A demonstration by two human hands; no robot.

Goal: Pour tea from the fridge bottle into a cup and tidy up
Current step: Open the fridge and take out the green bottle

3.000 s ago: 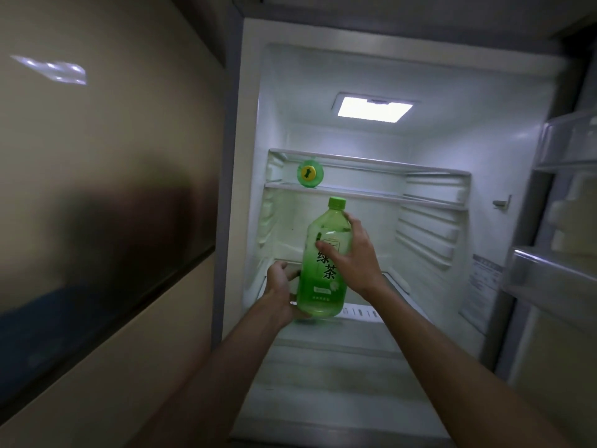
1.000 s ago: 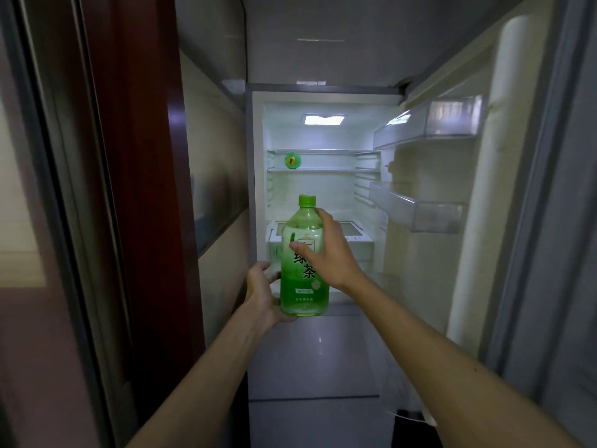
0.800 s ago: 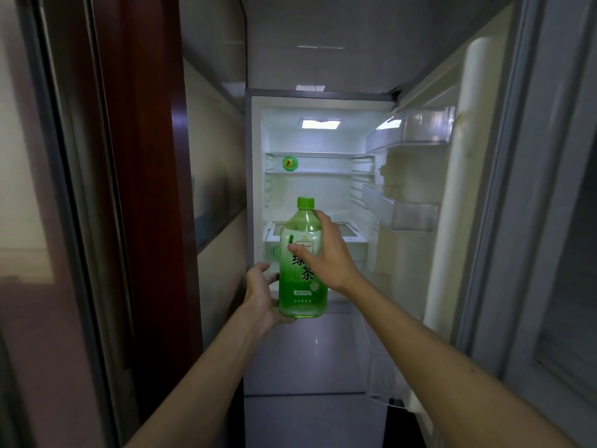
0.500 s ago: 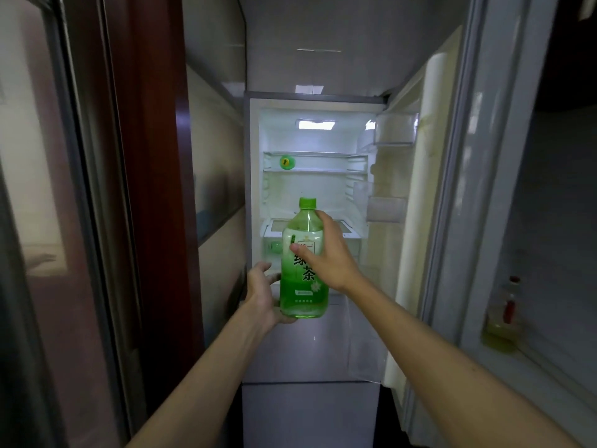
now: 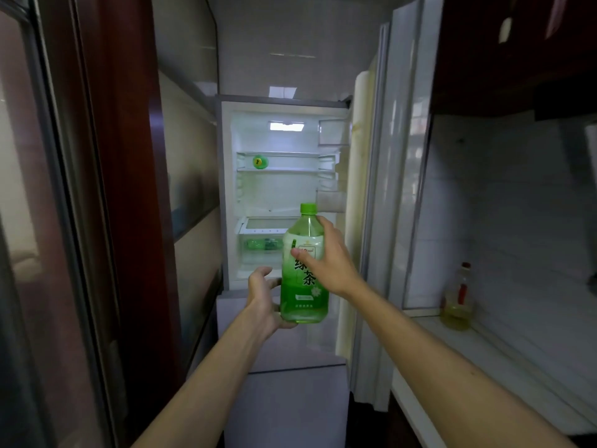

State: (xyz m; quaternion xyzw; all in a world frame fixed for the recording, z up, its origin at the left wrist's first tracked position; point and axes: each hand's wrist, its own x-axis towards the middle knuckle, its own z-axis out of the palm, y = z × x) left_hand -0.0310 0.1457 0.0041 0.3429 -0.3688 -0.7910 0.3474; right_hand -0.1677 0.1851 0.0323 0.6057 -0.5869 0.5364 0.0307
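Note:
A green tea bottle [image 5: 302, 295] with a green cap is held upright in front of me, at chest height. My right hand [image 5: 328, 257] wraps around its upper body from the right. My left hand [image 5: 263, 300] cups its base from the left and below. Behind it the fridge [image 5: 226, 189] stands lit, its door [image 5: 360, 221] swung partly inward on the right. No cup is in view.
A small green item [image 5: 260, 162] lies on the fridge's upper shelf, and green bottles [image 5: 263, 244] lie in its drawer. A dark red door frame [image 5: 122, 189] is on the left. A white counter [image 5: 504, 360] on the right carries an oil bottle [image 5: 458, 302].
I have backed away from the fridge with the bottle still in both hands. The fridge door has swung toward closing, and the counter on the right has come into view.

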